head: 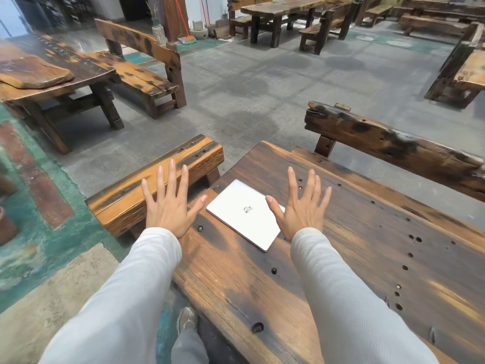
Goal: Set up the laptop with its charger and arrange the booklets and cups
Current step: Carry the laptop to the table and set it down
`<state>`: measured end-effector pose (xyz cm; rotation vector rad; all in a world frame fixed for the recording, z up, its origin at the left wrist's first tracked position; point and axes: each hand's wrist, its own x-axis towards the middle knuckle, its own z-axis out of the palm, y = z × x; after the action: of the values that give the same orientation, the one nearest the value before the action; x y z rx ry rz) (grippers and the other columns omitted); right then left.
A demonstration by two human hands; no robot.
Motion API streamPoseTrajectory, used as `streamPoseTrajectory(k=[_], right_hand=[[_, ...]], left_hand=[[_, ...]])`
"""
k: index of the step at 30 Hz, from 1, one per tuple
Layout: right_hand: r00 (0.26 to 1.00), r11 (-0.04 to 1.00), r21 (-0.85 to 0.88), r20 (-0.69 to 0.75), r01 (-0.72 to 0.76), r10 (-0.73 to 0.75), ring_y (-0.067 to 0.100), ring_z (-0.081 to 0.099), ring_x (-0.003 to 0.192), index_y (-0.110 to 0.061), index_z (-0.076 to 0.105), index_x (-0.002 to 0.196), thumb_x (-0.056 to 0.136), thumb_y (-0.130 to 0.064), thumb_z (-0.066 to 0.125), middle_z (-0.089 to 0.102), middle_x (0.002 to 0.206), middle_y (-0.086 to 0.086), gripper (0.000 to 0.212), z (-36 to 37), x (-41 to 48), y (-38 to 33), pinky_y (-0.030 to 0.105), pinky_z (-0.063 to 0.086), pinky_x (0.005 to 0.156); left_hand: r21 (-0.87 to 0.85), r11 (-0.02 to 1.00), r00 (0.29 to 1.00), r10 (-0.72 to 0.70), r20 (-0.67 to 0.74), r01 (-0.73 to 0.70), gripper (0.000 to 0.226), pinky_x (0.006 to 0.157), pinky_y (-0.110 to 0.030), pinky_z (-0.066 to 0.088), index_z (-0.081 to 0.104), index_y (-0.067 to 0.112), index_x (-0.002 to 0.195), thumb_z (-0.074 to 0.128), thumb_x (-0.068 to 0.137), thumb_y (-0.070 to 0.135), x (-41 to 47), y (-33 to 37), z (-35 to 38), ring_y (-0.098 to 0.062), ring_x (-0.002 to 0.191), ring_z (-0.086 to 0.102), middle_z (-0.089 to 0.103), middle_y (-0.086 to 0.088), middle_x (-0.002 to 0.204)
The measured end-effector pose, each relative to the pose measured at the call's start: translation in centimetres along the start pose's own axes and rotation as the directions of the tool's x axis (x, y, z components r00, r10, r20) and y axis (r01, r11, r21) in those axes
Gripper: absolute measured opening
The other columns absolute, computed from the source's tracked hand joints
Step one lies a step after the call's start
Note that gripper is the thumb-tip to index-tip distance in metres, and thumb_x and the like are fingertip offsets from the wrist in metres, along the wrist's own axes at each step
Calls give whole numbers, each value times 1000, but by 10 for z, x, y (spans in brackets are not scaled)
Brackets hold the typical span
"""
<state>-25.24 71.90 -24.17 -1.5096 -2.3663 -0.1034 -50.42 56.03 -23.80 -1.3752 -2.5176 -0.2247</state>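
Observation:
A closed silver laptop (242, 212) lies flat on the dark wooden table (354, 258), near its far left corner. My left hand (170, 203) is held out with fingers spread, to the left of the laptop, over the table's edge and the bench beyond. My right hand (301, 206) is likewise spread open, at the laptop's right side, its thumb over the lid's right edge. Both hands hold nothing. No charger, booklets or cups are in view.
A low wooden bench (157, 185) stands just left of the table and a bench with a backrest (393, 145) behind it on the right. More wooden tables and benches (86, 72) stand across the grey floor. My shoe (186, 319) shows below.

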Motion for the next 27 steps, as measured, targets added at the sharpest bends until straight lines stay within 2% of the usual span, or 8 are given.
streamPoseTrajectory(k=[4,10,19,23,27], right_hand=[[997,998,-37,58,-48,50,38,6,150,-34,-2,156,90,-76,13,8,162,20,80,23,19,-9,61,-2,117],[974,981,-59,127,-182,188,37,5,150,-36,-8,154,89,-76,10,5,163,19,78,63,54,-36,60,-5,117],[892,921,-117,229,-371,389,34,11,150,-40,-9,154,88,-78,13,10,162,19,79,112,91,-70,56,-10,116],[832,878,-164,282,-449,478,32,10,150,-39,-4,154,88,-79,15,11,162,18,80,137,91,-75,54,-12,115],[764,848,-200,370,-491,529,31,10,150,-37,-2,155,89,-78,17,12,162,18,80,162,84,-77,56,-3,118]], left_hand=[[-10,1000,998,25,63,-25,83,117,-66,5,-6,24,159,12,94,74,36,-11,31,-31,153,-7,-15,-5,166],[-63,993,982,110,154,-101,83,119,-64,1,-5,25,159,9,93,75,110,-30,79,-30,153,-8,-14,-4,167],[-151,951,908,303,291,-269,83,119,-63,1,-5,26,159,6,93,74,212,-49,139,-29,153,-9,-10,-4,167],[-123,914,837,403,370,-386,82,120,-61,-2,-5,26,158,8,93,73,239,-57,172,-28,153,-9,-8,-4,167],[-148,877,692,454,561,-456,76,122,-57,1,-1,28,159,12,96,68,248,-61,208,-27,154,-4,-5,-2,168]])
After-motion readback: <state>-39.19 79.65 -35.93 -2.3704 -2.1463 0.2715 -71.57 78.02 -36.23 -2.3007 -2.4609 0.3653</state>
